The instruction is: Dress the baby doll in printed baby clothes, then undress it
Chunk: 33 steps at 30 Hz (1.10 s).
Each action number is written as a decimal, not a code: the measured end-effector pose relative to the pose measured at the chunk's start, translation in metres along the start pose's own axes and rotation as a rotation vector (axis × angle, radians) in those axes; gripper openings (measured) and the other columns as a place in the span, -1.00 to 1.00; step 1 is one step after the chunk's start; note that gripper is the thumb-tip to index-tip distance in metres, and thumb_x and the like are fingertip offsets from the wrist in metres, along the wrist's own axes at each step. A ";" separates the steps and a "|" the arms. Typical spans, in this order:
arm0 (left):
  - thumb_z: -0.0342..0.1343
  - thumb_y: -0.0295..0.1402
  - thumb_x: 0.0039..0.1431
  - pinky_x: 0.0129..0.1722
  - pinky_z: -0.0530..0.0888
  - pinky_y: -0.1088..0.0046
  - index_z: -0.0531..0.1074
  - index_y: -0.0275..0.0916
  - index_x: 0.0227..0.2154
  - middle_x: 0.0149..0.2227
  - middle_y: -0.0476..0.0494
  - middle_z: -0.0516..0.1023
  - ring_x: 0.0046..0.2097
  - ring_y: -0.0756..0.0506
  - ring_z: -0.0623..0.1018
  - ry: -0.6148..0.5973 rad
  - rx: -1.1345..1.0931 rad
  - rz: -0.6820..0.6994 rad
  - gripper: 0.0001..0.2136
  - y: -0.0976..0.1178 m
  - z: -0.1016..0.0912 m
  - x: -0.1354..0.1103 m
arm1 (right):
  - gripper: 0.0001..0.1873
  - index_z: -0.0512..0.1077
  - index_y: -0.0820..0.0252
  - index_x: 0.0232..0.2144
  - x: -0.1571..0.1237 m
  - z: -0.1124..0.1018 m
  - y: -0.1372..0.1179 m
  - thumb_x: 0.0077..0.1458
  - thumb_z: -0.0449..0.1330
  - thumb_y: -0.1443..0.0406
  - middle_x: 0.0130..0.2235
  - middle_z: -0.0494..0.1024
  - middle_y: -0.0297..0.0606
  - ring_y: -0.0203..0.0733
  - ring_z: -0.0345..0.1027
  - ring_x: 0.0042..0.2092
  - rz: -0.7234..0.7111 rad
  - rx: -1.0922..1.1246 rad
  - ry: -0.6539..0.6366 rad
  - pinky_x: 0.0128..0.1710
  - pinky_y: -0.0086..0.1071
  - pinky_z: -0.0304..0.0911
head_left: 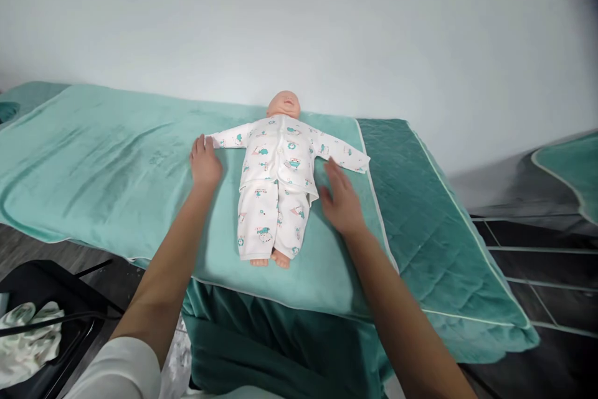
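A baby doll [283,104] lies on its back on a light green blanket [116,150], arms spread, head toward the wall. It wears a white printed jacket [280,153], closed down the front, and matching trousers [256,221]; its bare feet show below the hems. My left hand [206,162] is at the end of the sleeve on the left, fingertips touching or right beside the cuff, fingers stretched out. Close to the other sleeve [346,153], just below it, my right hand [343,198] hovers with fingers apart and slightly blurred, holding nothing.
A darker quilted cover [411,212] spreads over the bed's right side. At lower left a black chair [47,287] holds crumpled pale cloth [35,337]. White wall [289,19] rises behind the bed; a metal rack [537,249] stands at right.
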<state>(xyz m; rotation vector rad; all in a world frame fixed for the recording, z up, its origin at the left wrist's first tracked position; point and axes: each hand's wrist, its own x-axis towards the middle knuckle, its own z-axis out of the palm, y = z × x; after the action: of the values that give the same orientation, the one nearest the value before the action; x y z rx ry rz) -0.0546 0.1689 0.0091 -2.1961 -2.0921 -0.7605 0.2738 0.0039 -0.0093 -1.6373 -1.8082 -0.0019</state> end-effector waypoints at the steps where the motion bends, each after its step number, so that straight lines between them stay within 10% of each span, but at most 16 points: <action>1: -0.14 -0.58 0.21 0.41 0.24 0.01 0.22 -0.33 0.37 0.46 -0.32 0.17 0.48 -0.30 0.15 -0.008 -0.018 0.035 -0.37 0.003 -0.001 -0.007 | -0.33 0.09 0.14 0.44 -0.007 0.002 -0.013 0.31 -0.05 0.32 0.47 0.13 -0.09 -0.01 0.04 0.47 -0.025 0.039 -0.044 0.40 0.04 0.14; 6: -0.10 -0.52 0.25 0.37 0.30 0.04 0.38 -0.31 0.25 0.38 -0.34 0.32 0.38 -0.30 0.31 -0.081 -0.124 0.112 -0.49 0.011 -0.008 -0.046 | -0.36 0.11 0.14 0.43 -0.055 0.008 -0.055 0.35 -0.04 0.28 0.28 0.45 -0.04 0.10 0.40 0.25 0.107 0.156 -0.156 0.18 0.07 0.40; 20: 0.16 -0.24 0.32 0.10 0.55 0.13 0.51 -0.01 0.04 0.03 -0.22 0.52 0.08 -0.19 0.55 -0.085 -0.799 0.317 -0.74 0.016 -0.066 -0.232 | -0.61 0.35 0.04 0.13 -0.144 0.001 -0.132 0.27 0.19 0.28 0.08 0.46 -0.01 0.12 0.41 0.13 0.102 0.209 0.078 0.14 0.13 0.42; 26: 0.17 -0.28 0.31 -0.04 0.52 0.13 0.53 -0.04 0.05 -0.11 -0.24 0.47 -0.07 -0.21 0.48 -0.057 -0.509 0.560 -0.73 0.036 -0.060 -0.233 | -0.71 0.38 0.09 0.00 -0.118 0.001 -0.142 0.23 0.16 0.36 0.00 0.48 -0.02 0.13 0.42 0.05 0.028 0.138 -0.044 0.04 0.02 0.42; 33: 0.23 -0.29 0.27 -0.09 0.54 0.25 0.56 -0.11 -0.18 -0.18 -0.17 0.42 -0.10 -0.15 0.51 0.021 -0.675 0.473 -0.90 0.033 -0.070 -0.220 | -0.82 0.36 0.10 -0.28 -0.104 -0.025 -0.140 0.13 0.07 0.47 -0.24 0.44 -0.23 -0.12 0.38 -0.22 0.057 0.387 -0.086 -0.21 -0.25 0.32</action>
<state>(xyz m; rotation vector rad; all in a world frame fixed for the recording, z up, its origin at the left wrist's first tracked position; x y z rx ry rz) -0.0442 -0.0641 0.0042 -2.7982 -1.3046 -1.5720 0.1599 -0.1267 0.0203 -1.4259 -1.6955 0.4236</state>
